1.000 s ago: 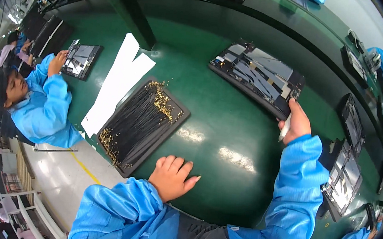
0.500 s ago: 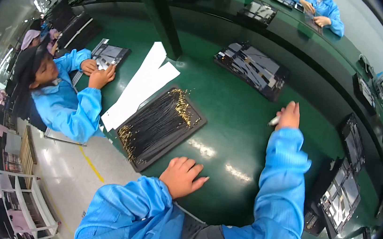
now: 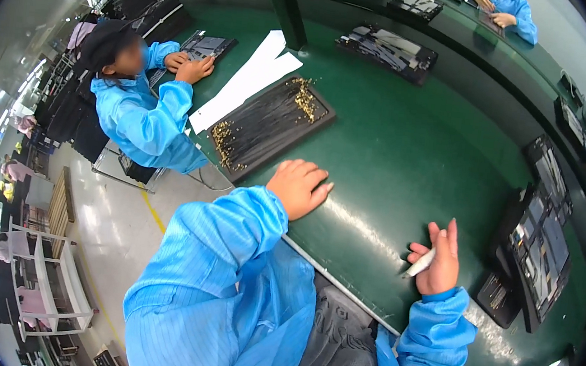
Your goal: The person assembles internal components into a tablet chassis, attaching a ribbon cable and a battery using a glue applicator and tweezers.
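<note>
My left hand (image 3: 298,189) lies on the green tabletop by the near corner of a dark tray (image 3: 319,122), fingers loosely stretched and holding nothing. Thin black cables (image 3: 263,123) with gold-coloured ends fill that tray. Over the table's near right part is my right hand (image 3: 442,269), palm partly turned up. Its fingers are closed around a white tapered tool (image 3: 421,263), whose exact kind I cannot make out. White paper strips (image 3: 246,84) lie along the tray's far left side.
A tray of flat dark parts (image 3: 387,51) lies at the far side. Stacked trays (image 3: 537,261) stand at the right. A green post (image 3: 282,5) rises behind the paper. At the left, a co-worker in a blue sleeve (image 3: 172,100) handles another tray (image 3: 209,45).
My right hand has drawn back from beside the far parts tray toward my body, with the white tool still in it. The view has shifted; my left hand remains by the cable tray.
</note>
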The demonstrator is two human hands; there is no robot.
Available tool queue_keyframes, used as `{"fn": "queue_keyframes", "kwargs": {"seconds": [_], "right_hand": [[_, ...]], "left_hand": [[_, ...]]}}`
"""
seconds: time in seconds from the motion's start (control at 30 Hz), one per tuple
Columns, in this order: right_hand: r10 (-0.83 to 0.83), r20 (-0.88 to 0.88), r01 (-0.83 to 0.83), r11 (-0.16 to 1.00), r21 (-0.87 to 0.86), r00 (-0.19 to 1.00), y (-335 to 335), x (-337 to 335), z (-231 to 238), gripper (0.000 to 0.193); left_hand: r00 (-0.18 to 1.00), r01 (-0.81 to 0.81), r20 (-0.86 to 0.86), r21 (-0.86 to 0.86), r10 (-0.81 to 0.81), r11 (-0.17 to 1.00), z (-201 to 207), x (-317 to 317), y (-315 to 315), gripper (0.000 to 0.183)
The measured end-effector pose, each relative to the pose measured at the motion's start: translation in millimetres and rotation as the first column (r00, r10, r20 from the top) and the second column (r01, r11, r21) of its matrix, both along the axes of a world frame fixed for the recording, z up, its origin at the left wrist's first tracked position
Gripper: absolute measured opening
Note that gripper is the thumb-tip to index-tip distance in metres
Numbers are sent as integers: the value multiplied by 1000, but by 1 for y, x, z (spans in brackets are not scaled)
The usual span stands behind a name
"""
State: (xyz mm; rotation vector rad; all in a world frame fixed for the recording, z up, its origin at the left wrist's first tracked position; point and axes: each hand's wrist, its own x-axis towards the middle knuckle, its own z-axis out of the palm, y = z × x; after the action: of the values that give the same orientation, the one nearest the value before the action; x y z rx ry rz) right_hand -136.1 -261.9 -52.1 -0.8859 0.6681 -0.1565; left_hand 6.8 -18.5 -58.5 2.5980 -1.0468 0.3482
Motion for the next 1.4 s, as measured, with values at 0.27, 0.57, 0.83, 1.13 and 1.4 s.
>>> {"fn": "queue_keyframes", "kwargs": {"seconds": [0.27, 0.57, 0.83, 1.13, 1.4], "right_hand": [[-145, 57, 123, 953, 278, 988, -35, -36, -4, 34], [-122, 52, 93, 918, 387, 991, -27, -45, -13, 34], [-56, -9, 56, 945, 323, 998, -28, -49, -8, 40], [-58, -178, 96, 971, 217, 982, -37, -92, 13, 40], [-505, -260, -325, -45, -945, 823, -86, -237, -23, 19]], "left_hand": [[825, -450, 355, -58, 440, 891, -21, -20, -28, 18], [732, -619, 311, -69, 606, 782, -34, -19, -37, 21], [760, -626, 206, -18, 616, 779, -27, -18, -42, 21], [735, -677, 194, 156, 650, 719, -14, -17, -42, 22], [902, -50, -413, -382, -123, 923, 7, 29, -244, 28]]}}
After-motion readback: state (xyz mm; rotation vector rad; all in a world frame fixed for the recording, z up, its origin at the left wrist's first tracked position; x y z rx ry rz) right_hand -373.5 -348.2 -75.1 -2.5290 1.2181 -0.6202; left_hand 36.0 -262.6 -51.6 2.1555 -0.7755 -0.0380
